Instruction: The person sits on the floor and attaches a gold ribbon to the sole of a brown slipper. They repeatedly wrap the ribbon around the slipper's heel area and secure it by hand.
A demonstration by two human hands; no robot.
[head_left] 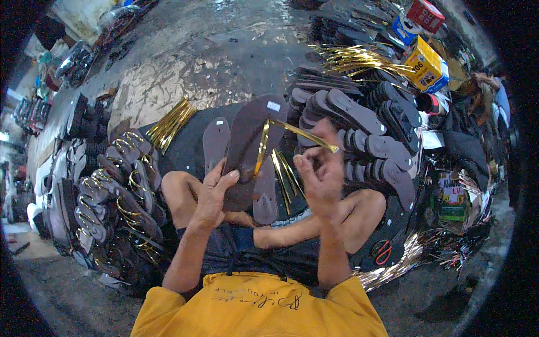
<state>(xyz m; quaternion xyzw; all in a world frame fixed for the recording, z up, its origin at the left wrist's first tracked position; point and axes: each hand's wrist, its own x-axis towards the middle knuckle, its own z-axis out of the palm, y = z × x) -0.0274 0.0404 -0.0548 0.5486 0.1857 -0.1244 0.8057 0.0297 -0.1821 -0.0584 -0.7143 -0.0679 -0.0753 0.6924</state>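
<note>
A dark brown flip-flop sole (247, 129) with a white sticker is tilted up over my lap. My left hand (212, 194) grips its lower left edge, thumb on top. A gold strap (261, 147) bends in a V from the sole, and one arm of it reaches out to the right past the edge. At that free end is my right hand (321, 174), its fingers curled and partly blurred. Whether they pinch the strap itself I cannot make out. Another sole (215, 141) lies behind the left side, and one more (265, 208) lies below, between my legs.
Finished flip-flops with gold straps (120, 196) are heaped on my left. Stacked bare soles (356, 112) stand to the right. Bundles of gold straps (171, 124) lie ahead and at both sides. Red-handled scissors (383, 253) rest by my right knee, and a yellow box (426, 64) stands far right.
</note>
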